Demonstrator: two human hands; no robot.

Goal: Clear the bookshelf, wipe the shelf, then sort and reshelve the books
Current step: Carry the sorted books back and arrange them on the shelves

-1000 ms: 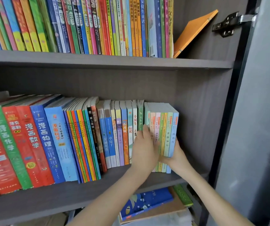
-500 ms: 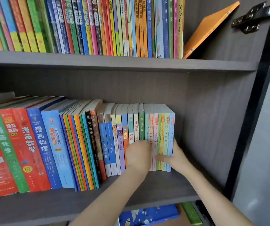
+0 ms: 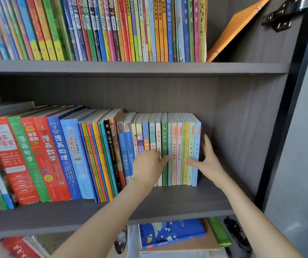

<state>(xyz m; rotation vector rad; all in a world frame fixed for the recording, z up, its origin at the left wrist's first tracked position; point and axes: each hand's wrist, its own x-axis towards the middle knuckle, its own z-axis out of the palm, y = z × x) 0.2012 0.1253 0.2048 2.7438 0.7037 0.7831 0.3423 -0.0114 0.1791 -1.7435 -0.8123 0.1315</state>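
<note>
A row of upright books fills the middle shelf (image 3: 186,202). Its right end is a set of thin pastel books (image 3: 184,138) with a light-blue one outermost. My right hand (image 3: 208,161) lies open against that outer cover, fingers straight up, thumb across the spines. My left hand (image 3: 149,164) presses the spines of the small books just left of the pastel set, a finger pointing right onto a green spine (image 3: 164,142). Larger red, green and blue comic books (image 3: 37,155) lean at the left.
The upper shelf (image 3: 131,67) is packed with thin colourful books; an orange book (image 3: 237,28) leans against the cabinet's right wall. A gap remains right of the pastel set. Below lie a blue book (image 3: 170,231) and other flat items. A door hinge (image 3: 283,17) sits top right.
The pastel set has been pushed back level with the row. My right hand opened and slid up the outer cover; my left hand moved slightly left along the spines.
</note>
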